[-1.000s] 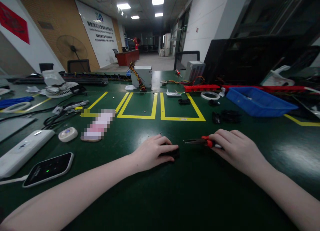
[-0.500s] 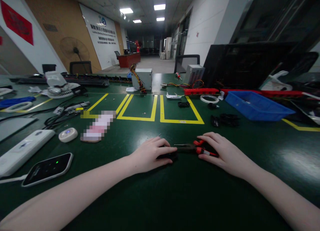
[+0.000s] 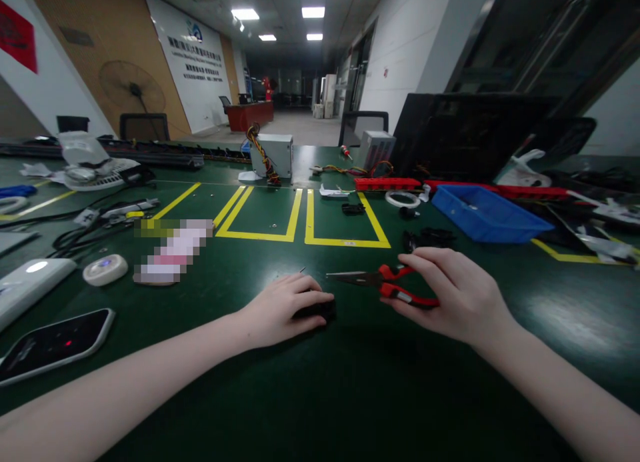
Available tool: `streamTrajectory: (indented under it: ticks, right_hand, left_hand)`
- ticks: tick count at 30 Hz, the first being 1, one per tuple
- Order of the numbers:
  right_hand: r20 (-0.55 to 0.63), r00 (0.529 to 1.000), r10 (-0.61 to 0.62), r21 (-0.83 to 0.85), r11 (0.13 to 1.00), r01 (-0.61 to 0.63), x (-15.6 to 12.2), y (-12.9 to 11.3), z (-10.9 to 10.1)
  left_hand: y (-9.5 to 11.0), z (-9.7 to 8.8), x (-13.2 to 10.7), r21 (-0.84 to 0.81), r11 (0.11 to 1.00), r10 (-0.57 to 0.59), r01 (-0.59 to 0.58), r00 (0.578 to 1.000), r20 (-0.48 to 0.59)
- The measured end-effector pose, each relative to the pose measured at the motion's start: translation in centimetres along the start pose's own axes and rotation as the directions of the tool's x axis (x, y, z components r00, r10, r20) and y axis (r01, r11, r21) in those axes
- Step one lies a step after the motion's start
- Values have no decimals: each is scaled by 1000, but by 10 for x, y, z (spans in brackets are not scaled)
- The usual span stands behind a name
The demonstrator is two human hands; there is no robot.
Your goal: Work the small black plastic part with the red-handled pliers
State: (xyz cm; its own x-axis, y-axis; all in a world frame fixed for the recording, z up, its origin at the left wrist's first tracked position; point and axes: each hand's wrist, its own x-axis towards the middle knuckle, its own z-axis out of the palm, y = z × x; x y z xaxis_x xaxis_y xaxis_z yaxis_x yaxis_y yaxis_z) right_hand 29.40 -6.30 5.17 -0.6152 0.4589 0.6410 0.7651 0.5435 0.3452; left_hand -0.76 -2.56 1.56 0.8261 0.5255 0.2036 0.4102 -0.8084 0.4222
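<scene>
My right hand (image 3: 447,299) grips a pair of needle-nose pliers (image 3: 367,279) by their red and black handles. The long thin jaws point left, towards my left hand, and look nearly closed. My left hand (image 3: 285,309) rests on the green table with its fingers curled over a small black object (image 3: 329,309). Most of that object is hidden beneath the palm and fingers, so its kind is unclear. A thin pointed bit sticks up just behind the knuckles. The plier tips lie close to the left fingers, apart from the black object.
Beyond my hands, yellow tape marks rectangles on the table. A blue tray (image 3: 487,215) and black cable bundles (image 3: 435,237) lie to the right. A power supply unit (image 3: 277,157) stands at the back. On the left are a phone-like device (image 3: 55,345), a white round gadget (image 3: 105,269) and cables.
The pliers have come up off the table in my right hand, with more of their handles and jaws showing. My left hand stays over the black object. The view has shifted slightly to the right.
</scene>
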Motion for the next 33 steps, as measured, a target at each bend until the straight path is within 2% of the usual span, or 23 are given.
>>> streamTrajectory:
  ticks: [6,14,18,21,23,25,27,29,33]
  right_hand:
    - [6,998,-55,9,998,55,10,-11,8]
    - [19,999,41,38,998,-42,-6,-18,18]
    - [1,998,64,73,995,-64,-4,-21,13]
    - [-14,998,62,73,995,-61,0,-25,7]
    - [-26,998,55,61,997,-53,2,-28,5]
    - [-41,999,32,44,999,-30,4,-30,3]
    - [-61,998,-4,26,1000,5,5,-32,1]
    - [-73,997,-27,8,1000,27,6,-33,-1]
    - [-66,996,-64,-16,998,63,6,-32,-3]
  left_hand:
    - [-6,3,1,-61,997,-37,37,999,-8]
    - [-5,1,2,-108,992,-66,68,998,21]
    - [1,-13,3,-178,978,-125,110,989,-75]
    - [6,-32,14,-329,937,-168,116,977,-133]
    - [14,-43,29,-432,890,-185,149,982,-43]
    - [23,-51,47,-497,835,-185,236,971,150]
    - [33,-53,65,-542,793,-119,279,943,312]
    - [41,-51,79,-533,791,-97,299,923,373]
    - [50,-44,94,-536,779,-90,325,904,418]
